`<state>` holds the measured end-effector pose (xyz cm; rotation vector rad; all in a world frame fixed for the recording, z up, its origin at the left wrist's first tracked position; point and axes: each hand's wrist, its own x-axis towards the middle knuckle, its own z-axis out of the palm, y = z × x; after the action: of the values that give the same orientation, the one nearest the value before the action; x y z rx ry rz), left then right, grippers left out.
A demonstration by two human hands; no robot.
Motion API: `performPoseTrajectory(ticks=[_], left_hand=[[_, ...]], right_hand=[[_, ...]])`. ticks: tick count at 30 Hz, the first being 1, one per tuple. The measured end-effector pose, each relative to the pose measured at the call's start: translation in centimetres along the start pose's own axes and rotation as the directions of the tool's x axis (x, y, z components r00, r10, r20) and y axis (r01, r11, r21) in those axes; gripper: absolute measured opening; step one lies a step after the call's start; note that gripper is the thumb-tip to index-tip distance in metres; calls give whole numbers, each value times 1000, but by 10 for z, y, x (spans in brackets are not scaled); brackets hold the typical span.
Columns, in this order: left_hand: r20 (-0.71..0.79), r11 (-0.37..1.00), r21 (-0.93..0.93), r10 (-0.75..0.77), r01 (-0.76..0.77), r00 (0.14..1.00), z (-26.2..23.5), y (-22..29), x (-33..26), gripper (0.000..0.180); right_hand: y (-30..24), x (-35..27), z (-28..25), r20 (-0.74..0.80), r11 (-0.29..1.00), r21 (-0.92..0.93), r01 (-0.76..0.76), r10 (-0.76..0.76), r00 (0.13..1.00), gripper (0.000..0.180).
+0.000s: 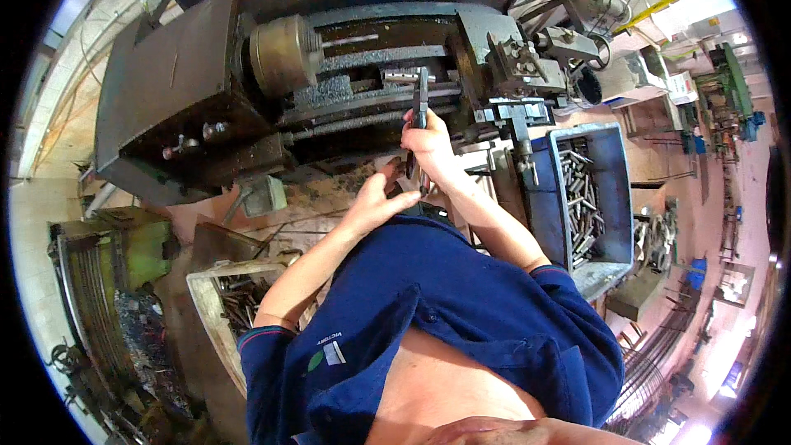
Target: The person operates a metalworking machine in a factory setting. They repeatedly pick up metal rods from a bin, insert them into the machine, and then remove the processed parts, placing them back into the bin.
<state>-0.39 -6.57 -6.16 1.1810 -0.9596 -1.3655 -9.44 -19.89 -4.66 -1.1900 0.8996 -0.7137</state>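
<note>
In front of my belly, my right hand (427, 142) is closed round a long, flat, dark metal tool (422, 97), shaped like a caliper. Its narrow bar points away from me, toward the lathe bed. My left hand (381, 199) is at the tool's near end, thumb against it and fingers curled; anything else between those fingers is hidden. Just beyond my hands stands a lathe (185, 86), its round brass-coloured chuck (284, 51) on the left. A thin bright rod (353, 39) sticks out from the chuck to the right.
The lathe's carriage with tool post (523, 66) stands at the right of the chip-covered bed. A blue bin (614, 198) of short metal rods is by my right arm. A pale crate (216, 325) of metal pieces sits beside my left arm. A green machine (124, 251) is far left.
</note>
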Motion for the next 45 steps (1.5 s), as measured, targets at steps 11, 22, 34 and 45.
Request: performPoseTrajectory(ticks=[11, 22, 34, 45], left_hand=[[-80, 960, -234, -174, 151, 981, 8, 7, 107, 54], [7, 921, -370, -131, 125, 991, -5, 6, 115, 64], [-93, 895, -438, -138, 84, 986, -35, 6, 90, 62], [-63, 913, -377, -192, 155, 979, -49, -2, 87, 62]], right_hand=[[-15, 67, -14, -14, 1000, -10, 21, -21, 1000, 29], [-32, 79, -5, -31, 989, -144, -46, 42, 999, 26], [-41, 80, 49, -9, 929, -362, -76, 78, 997, 24], [-34, 83, 54, 13, 938, -339, -76, 85, 996, 29]])
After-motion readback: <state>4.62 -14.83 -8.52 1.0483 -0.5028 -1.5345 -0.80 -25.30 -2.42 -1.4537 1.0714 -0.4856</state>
